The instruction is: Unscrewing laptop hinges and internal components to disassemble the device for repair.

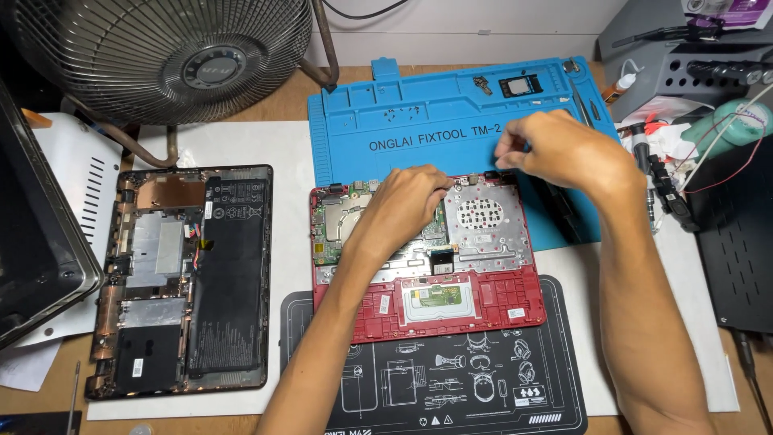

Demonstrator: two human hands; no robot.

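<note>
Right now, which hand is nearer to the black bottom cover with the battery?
Left. The left hand rests on the red laptop chassis, just right of the black bottom cover. The right hand is farther right, above the blue mat.

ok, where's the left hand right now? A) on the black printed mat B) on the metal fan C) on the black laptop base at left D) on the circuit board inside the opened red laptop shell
D: the left hand rests fingers-down on the green circuit board inside the opened red laptop shell, well apart from the black laptop base.
</note>
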